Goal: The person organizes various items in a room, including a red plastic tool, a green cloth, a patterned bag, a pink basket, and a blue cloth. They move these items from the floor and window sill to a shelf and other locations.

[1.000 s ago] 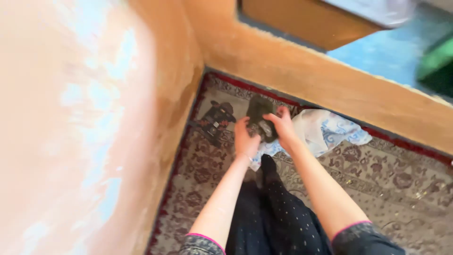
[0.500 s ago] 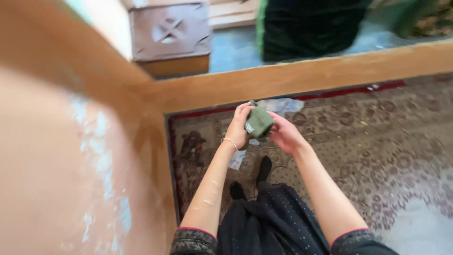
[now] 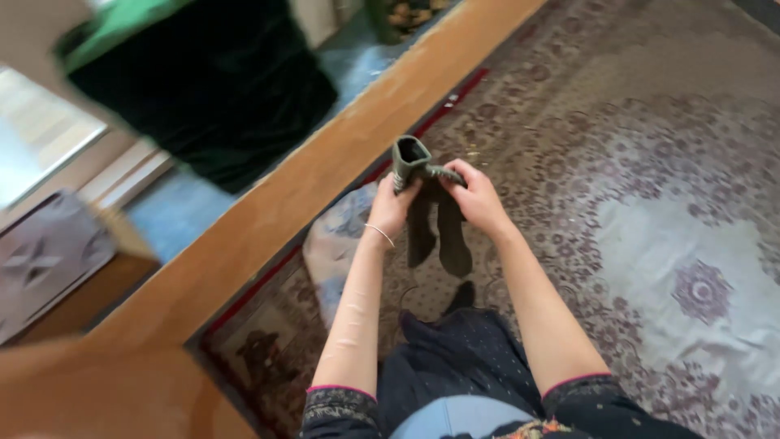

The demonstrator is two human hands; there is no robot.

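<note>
The left hand and the right hand are both closed on a pair of dark green socks. The 2 socks hang down between the hands, above the patterned rug. A wooden ledge runs just past the left hand.
</note>
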